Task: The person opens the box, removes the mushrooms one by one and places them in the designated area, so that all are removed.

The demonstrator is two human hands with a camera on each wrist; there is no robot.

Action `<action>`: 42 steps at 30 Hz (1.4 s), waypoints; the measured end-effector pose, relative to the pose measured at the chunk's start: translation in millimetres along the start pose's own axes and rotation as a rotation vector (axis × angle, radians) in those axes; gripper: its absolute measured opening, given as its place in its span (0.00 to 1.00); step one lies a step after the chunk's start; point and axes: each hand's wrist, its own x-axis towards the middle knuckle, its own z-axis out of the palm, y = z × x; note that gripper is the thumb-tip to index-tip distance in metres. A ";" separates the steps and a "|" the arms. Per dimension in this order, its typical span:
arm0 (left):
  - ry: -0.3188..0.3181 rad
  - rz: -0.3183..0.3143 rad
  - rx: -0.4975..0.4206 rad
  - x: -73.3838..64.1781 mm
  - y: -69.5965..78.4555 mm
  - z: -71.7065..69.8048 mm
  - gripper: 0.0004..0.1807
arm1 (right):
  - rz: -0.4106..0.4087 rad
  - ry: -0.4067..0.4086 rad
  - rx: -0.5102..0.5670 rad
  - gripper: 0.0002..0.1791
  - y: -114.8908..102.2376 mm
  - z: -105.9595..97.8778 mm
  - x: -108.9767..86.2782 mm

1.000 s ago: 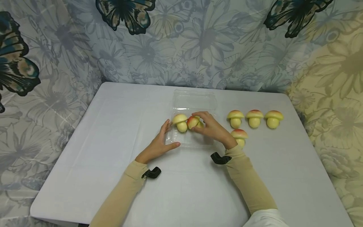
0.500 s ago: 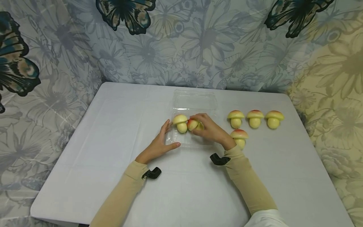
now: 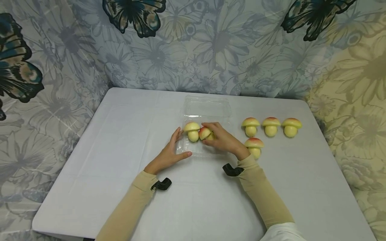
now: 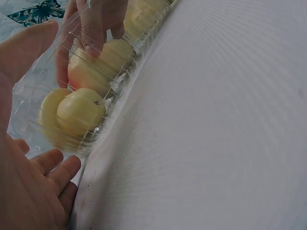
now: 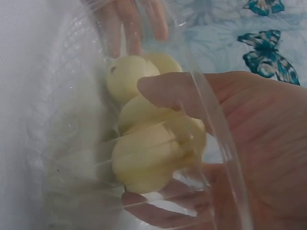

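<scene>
A clear plastic clamshell container (image 3: 193, 149) lies with its lid folded back. Inside, at its left, sits a mushroom-shaped piece (image 3: 193, 134) with a yellow cap. Beside it, a red-capped mushroom (image 3: 204, 133) lies tilted, its cap against the first one. My right hand (image 3: 222, 139) holds this tilted mushroom, thumb on the near side and fingers beyond; the right wrist view shows the thumb (image 5: 168, 90) over the pieces. My left hand (image 3: 166, 155) is spread at the container's left side, fingers extended around its corner. Part of the red-capped mushroom is hidden by my right hand.
Three mushrooms stand in a row to the right, among them a red-topped one (image 3: 270, 126). Another mushroom (image 3: 254, 147) lies nearer, close by my right wrist. A white cloth covers the table (image 3: 90, 160). Patterned fabric (image 3: 217, 43) hangs behind it.
My right hand has shifted slightly left and nearer, keeping hold of the red-capped mushroom as it settles a little lower beside the first. My left hand stays in place.
</scene>
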 end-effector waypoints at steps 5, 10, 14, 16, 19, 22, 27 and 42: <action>0.000 -0.009 0.003 0.0 -0.3 0.6 0.64 | -0.001 0.000 -0.018 0.39 -1.8 1.8 -1.2; -0.004 -0.010 0.014 -0.2 -0.2 0.5 0.64 | 0.001 0.006 -0.036 0.37 -3.4 3.6 -1.4; 0.001 -0.012 0.017 -1.1 -0.1 -0.2 0.64 | -0.002 0.008 -0.043 0.35 -3.9 4.2 -0.4; 0.004 -0.012 0.015 -1.3 -0.4 -0.2 0.63 | 0.004 0.009 -0.040 0.34 -5.2 4.0 -0.8; 0.006 -0.011 0.009 -1.1 -0.7 -0.1 0.64 | 0.015 0.013 -0.036 0.33 -6.1 3.7 -1.3; 0.006 -0.003 0.010 -0.7 -0.9 0.1 0.64 | 0.022 0.018 -0.038 0.33 -6.1 3.7 -1.7; 0.000 -0.003 0.009 -0.1 -0.3 0.1 0.64 | 0.015 0.023 -0.040 0.32 -4.7 3.5 -1.3; -0.001 -0.009 0.002 -0.6 0.9 -0.4 0.64 | -0.003 0.069 -0.013 0.31 -4.8 -1.3 -2.4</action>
